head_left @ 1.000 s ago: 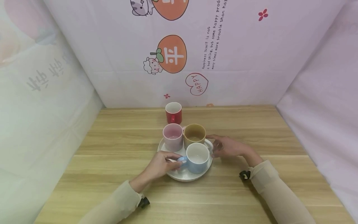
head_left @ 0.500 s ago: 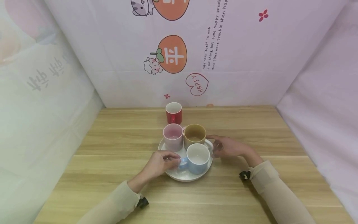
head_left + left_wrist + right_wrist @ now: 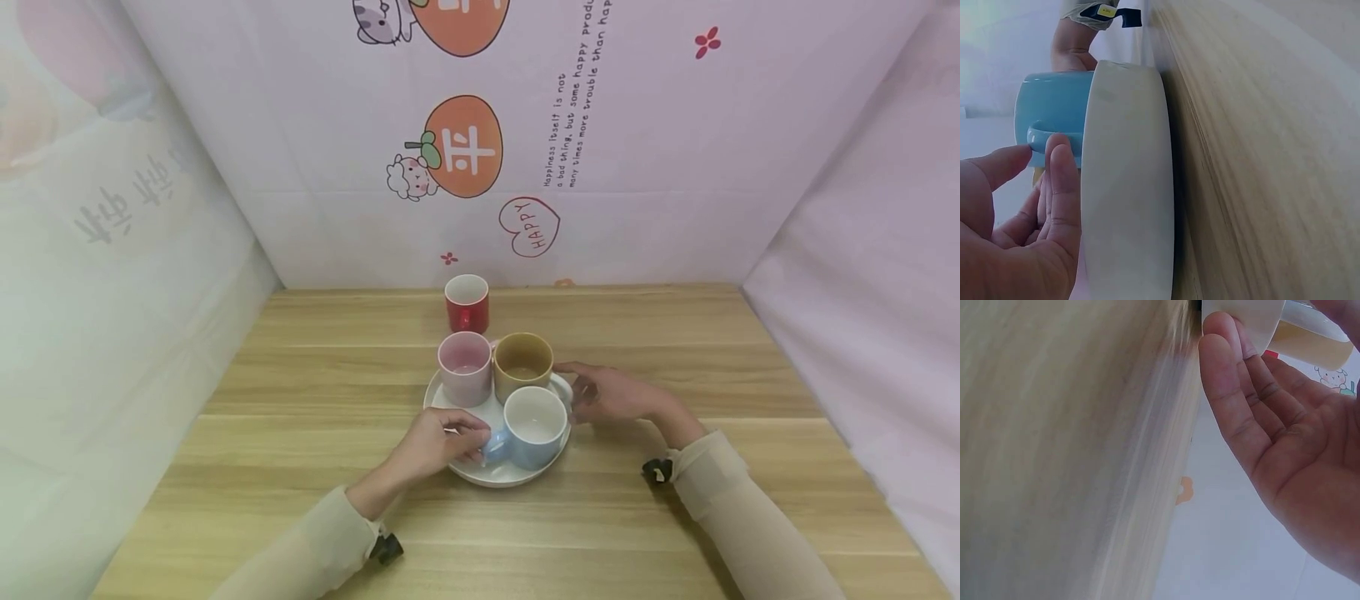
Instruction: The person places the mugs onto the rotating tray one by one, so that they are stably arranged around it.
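Note:
A light-blue mug [image 3: 536,446] with a white inside stands upright on the front of a white plate [image 3: 480,475], its handle [image 3: 1038,136] turned toward my left hand [image 3: 438,442]. That hand's thumb and fingertips touch the handle; the fingers are fairly straight. Behind on the plate are a pink mug [image 3: 467,387] and a mustard-yellow mug [image 3: 513,387] with a pale handle [image 3: 562,387]. My right hand [image 3: 611,393] is at the plate's right side, with fingers [image 3: 1225,369] against the plate's edge, gently bent; some fingertips are hidden.
A red mug [image 3: 468,315] stands on the wooden table [image 3: 322,367] behind the plate. Printed white cloth [image 3: 630,167] hangs along the back, and more cloth closes in the left and right sides.
My left fingers drew back a little from the handle, then came back to it. The blue mug has shifted slightly right and forward, its handle turning toward the front. My right hand stayed put.

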Demonstrator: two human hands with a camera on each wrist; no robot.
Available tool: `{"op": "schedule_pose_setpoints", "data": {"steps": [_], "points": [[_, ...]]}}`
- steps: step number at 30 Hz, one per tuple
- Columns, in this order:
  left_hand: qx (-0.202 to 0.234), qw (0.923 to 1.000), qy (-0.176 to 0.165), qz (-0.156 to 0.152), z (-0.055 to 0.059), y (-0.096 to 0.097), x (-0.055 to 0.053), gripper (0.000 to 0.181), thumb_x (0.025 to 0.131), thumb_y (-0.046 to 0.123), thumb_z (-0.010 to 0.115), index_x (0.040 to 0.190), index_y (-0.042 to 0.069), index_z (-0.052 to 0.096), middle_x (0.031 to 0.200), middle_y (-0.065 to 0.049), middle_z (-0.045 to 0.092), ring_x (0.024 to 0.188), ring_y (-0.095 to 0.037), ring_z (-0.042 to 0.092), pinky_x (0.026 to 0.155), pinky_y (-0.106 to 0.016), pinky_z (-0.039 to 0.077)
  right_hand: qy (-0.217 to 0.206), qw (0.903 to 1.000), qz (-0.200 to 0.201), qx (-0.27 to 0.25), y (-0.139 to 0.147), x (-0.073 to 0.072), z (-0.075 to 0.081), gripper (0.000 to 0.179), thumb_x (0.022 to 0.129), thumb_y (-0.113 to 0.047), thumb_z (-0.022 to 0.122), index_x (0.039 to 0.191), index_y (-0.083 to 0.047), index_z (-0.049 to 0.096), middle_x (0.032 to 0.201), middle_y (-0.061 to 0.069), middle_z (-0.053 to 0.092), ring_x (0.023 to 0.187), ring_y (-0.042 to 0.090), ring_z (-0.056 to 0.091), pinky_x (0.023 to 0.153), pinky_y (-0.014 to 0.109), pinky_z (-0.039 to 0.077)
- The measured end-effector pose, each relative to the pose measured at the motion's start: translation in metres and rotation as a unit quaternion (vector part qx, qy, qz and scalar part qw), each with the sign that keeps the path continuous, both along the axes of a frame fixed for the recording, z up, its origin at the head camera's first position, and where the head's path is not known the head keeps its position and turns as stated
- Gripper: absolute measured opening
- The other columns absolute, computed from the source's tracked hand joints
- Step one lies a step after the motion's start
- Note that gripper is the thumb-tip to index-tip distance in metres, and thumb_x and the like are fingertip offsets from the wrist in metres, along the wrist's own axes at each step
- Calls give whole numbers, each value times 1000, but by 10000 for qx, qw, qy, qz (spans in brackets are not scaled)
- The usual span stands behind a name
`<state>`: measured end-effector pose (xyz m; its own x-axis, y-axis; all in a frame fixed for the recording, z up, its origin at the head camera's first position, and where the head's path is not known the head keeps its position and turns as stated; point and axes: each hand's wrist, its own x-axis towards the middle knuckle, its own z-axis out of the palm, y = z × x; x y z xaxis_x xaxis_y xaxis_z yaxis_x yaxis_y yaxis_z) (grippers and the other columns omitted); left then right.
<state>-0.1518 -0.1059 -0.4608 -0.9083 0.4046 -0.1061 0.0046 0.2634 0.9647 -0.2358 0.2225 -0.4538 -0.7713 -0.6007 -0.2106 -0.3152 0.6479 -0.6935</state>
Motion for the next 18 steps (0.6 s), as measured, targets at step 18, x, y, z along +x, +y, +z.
{"op": "schedule_pose_setpoints", "data": {"steps": [18], "points": [[484, 9964, -568, -408, -3, 14, 9, 26, 94, 16, 69, 110, -6, 70, 87, -12, 71, 71, -13, 73, 71, -35, 64, 263, 9995, 145, -3, 2, -2, -4, 82, 83, -31, 81, 152, -20, 39, 108, 5, 69, 100, 19, 68, 87, 35, 58]]}}
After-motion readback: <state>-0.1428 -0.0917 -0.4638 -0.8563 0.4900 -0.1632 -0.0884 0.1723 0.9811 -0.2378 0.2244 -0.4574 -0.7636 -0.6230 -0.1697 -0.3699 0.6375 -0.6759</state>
